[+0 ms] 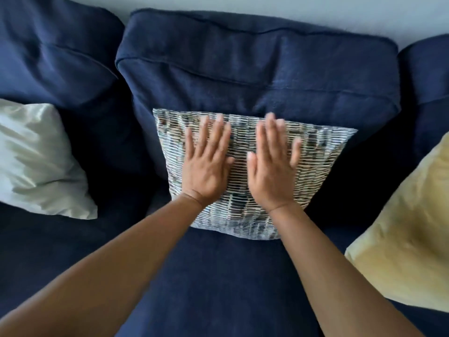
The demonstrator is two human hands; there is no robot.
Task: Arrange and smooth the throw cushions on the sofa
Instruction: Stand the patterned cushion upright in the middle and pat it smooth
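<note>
Patterned cushion (315, 144), woven grey-and-white with dark flecks, stands in the middle of the navy sofa (218, 276), leaning back against the centre back cushion (255, 69). Its lower edge rests on the seat.

Both hands lie flat on its face, palms down, side by side, thumbs nearly meeting. Left hand (206, 164): fingers straight and slightly spread, tips close to the cushion's top edge. Right hand (274, 166): fingers also extended and fanned a little, blurred at the tips; little finger splayed furthest right. Neither hand grips or pinches the fabric. Bare forearms reach in from the near edge.

White satin cushion (36, 161) lies to the left, against the left back cushion (53, 52), well apart from the patterned one, dark seat showing between. Pale yellow cushion (408, 239) sits at the right, nearer, partly cut off by the frame edge. Light wall (243, 6) runs behind the sofa back at the far side.
</note>
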